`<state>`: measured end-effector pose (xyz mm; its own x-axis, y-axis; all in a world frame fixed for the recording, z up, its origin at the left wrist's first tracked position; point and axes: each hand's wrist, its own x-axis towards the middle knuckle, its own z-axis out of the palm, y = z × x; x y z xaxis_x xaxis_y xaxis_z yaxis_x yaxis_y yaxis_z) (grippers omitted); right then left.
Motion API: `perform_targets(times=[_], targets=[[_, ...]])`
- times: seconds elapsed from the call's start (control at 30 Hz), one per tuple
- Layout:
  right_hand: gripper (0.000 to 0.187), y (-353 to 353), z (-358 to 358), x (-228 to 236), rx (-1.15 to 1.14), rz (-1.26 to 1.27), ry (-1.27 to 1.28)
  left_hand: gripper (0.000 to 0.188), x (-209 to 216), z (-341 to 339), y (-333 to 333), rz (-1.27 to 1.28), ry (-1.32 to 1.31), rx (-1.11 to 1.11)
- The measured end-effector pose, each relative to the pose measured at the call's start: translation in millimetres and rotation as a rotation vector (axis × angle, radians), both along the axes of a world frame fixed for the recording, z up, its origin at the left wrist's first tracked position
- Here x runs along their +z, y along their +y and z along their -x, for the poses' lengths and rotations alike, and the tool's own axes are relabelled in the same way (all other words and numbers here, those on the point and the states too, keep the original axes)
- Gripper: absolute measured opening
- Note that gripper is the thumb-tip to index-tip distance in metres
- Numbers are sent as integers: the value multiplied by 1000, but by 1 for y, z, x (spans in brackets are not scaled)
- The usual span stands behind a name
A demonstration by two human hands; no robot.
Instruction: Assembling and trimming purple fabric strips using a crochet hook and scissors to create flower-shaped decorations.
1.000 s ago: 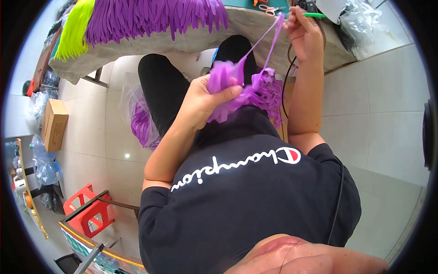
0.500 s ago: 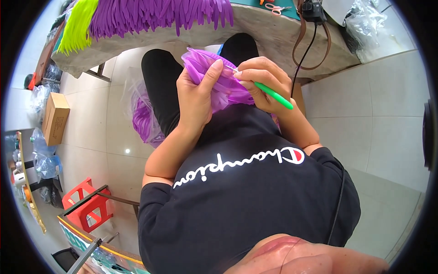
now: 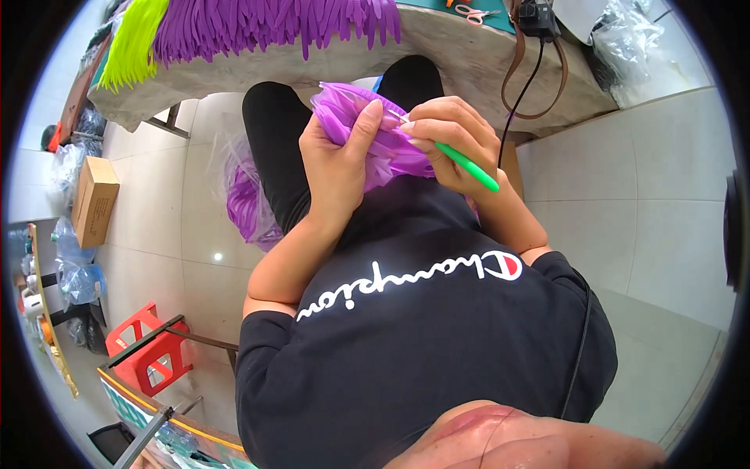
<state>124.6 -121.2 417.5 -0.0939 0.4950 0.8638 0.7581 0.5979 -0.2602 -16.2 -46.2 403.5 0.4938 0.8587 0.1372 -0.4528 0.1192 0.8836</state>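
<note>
Purple material (image 3: 391, 161) is bunched between the left hand (image 3: 336, 156), which pinches it, and the right hand (image 3: 455, 141), which grips a green tool (image 3: 470, 167) at it, work seemingly under way, the remainder unclear.

A fringe of purple strips (image 3: 273, 31) hangs over the near edge of a grey-draped table (image 3: 469, 59), with lime-yellow strips (image 3: 133, 47) immediately to its left and pink-handled scissors (image 3: 473, 15) on a teal mat (image 3: 498, 22) to its right. Below the fringe, a pale tiled floor (image 3: 207, 289) holds a clear bag of purple pieces (image 3: 248, 205); left of the fringe, a cardboard box (image 3: 95, 202) stands there too.
</note>
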Motion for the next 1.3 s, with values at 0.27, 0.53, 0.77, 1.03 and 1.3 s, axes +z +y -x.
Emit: perform_targets(times=[0.27,0.53,0.77,1.03,1.3], targets=[[15,0,3,0,-14,16,-48,11,2,-1,-1,24,-49,-12],[13,-3,3,4,-95,47,-79,10,2,-2,-2,-10,-17,31],[14,-22,3,26,-80,712,493,10,-3,-2,-6,-225,158,122],[18,3,-3,6,216,552,784,11,-8,-4,4,-157,96,-55],[25,-23,-43,30,872,390,1075,41,-36,-14,25,-270,57,-111]])
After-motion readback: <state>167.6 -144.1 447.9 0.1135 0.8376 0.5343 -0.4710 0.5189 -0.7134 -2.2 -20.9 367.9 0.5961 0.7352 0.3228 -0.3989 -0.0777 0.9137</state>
